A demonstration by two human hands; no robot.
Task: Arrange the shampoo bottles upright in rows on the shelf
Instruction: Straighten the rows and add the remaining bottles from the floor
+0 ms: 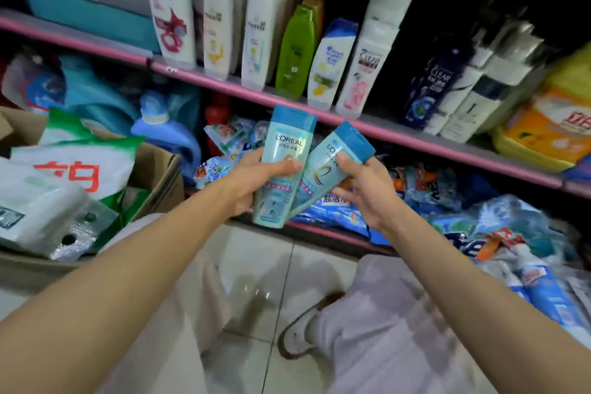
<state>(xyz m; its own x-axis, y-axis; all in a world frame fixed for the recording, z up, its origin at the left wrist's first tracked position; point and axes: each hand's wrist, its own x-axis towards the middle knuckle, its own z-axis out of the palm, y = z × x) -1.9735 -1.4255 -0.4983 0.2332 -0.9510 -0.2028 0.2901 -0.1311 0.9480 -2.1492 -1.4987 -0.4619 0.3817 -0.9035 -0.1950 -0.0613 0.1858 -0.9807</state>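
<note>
The left hand [256,179] grips one teal L'Oréal shampoo bottle [283,166], cap up and nearly upright, thumb across its front. The right hand [361,192] holds a second teal L'Oréal bottle [329,166] tilted to the right, its lower end touching the first bottle. Both are held in front of the pink-edged shelf [399,134], below its edge. On that shelf stand a white Head & Shoulders bottle [171,6], two Pantene bottles [236,25], a green bottle [295,51], a white Clear bottle [367,54] and a dark Clear bottle [431,86]. A cardboard box [160,176] sits at left.
</note>
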